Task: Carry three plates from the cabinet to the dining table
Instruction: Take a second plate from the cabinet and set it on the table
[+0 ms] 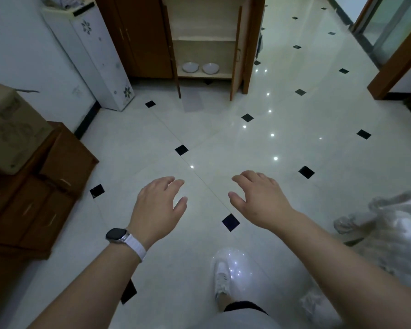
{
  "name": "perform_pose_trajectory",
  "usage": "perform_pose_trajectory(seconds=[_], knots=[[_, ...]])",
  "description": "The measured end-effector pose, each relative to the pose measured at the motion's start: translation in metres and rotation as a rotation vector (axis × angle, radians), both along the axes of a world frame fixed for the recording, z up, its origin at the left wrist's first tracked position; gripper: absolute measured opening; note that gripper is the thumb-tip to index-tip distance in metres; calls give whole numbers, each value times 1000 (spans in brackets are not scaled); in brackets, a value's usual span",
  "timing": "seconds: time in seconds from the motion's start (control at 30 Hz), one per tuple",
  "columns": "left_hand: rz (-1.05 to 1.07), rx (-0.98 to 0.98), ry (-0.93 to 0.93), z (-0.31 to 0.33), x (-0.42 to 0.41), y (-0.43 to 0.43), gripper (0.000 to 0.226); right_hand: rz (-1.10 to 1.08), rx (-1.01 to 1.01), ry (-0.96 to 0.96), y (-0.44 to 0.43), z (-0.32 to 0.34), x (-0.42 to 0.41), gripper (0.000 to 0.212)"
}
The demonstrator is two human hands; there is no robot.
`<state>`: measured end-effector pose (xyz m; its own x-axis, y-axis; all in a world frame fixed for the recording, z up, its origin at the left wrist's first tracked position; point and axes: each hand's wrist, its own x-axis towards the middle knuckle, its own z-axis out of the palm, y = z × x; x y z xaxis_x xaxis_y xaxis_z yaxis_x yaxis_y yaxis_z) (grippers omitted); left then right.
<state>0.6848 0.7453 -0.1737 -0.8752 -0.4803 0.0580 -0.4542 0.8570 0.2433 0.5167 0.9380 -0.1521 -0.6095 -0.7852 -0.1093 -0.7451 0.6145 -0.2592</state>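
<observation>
A wooden cabinet (205, 39) stands at the far wall with both doors swung open. On its bottom shelf sit two white plates side by side, the left plate (189, 67) and the right plate (210, 68). Its upper shelves look bare. My left hand (160, 207), with a watch on the wrist, and my right hand (258, 198) are held out over the tiled floor, well short of the cabinet. Both hands are empty with fingers spread. The dining table is not in view.
A white floral-patterned appliance (97, 55) stands left of the cabinet. Brown wooden drawers (33, 198) with a cardboard box (7, 129) on top line the left edge. Crumpled plastic wrapping (389, 229) lies at the right. My white shoe (222, 279) is on the glossy floor (223, 143).
</observation>
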Motion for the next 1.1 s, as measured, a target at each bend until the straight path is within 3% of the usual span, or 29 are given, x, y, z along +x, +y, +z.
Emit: perform_pose_trajectory(seconds=[0.23, 0.63, 0.83, 1.1], knots=[[29, -30, 14, 13, -92, -56, 54, 44, -23, 29, -69, 14, -99, 50], [43, -86, 52, 17, -179, -173, 46, 63, -2, 62, -183, 19, -190, 49], [-6, -53, 111, 3, -241, -272, 41, -4, 21, 68, -273, 14, -239, 50], [-117, -65, 146, 30, -329, -421, 50, -71, 32, 107, -407, 40, -301, 51]])
